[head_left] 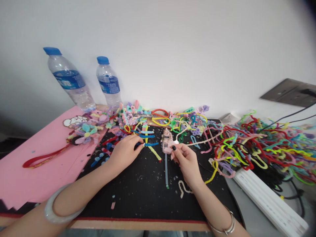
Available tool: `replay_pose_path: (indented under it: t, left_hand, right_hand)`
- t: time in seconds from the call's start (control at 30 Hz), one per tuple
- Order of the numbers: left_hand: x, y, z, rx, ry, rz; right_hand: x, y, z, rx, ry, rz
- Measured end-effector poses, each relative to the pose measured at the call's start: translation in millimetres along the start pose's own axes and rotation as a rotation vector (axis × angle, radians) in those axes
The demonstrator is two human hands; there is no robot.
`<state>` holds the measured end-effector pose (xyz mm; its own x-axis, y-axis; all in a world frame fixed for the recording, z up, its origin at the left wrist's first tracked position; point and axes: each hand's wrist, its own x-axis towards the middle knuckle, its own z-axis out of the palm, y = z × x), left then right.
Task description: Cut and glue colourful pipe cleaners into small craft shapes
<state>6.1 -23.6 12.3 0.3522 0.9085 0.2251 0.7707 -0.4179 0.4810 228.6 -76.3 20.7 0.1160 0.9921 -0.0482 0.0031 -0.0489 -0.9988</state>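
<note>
My left hand (128, 149) is over the left part of the black mat, its fingertips pinched at the end of a dark blue fuzzy stick (151, 144). More blue sticks lie just beyond it, across a yellow-green stem (154, 153). My right hand (184, 159) has thumb and forefinger closed at the lower right edge of a small pale pink device (167, 144). A grey-blue stick (166, 171) with a green tip extends below the device toward me.
Scissors (160, 113) with red and yellow handles lie behind. Coloured fuzzy stems (247, 144) heap at the right beside a white power strip (269, 200). Two water bottles (108, 80) stand by the wall. Pink sheet (46, 164) at left holds a red strap (44, 158).
</note>
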Motion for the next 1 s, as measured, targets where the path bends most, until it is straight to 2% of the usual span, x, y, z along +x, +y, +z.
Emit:
replay_pose_path:
  t: [0.3, 0.57, 0.83, 1.0]
  left_hand:
    - [0.0, 0.4, -0.3, 0.027, 0.033, 0.013]
    - [-0.4, 0.2, -0.6, -0.035, 0.043, -0.018]
    - [1.7, 2.4, -1.1, -0.194, 0.118, 0.063]
    - [2.9, 5.7, -3.4, -0.334, 0.116, 0.032]
  right_hand:
    - [-1.4, -3.7, 1.8, -0.019, 0.004, 0.002]
    - [-0.8, -1.6, 0.7, -0.026, 0.000, -0.003]
    - [0.1, -0.9, 0.6, -0.016, -0.002, 0.000]
    - [0.7, 0.8, -0.3, -0.034, -0.016, -0.027]
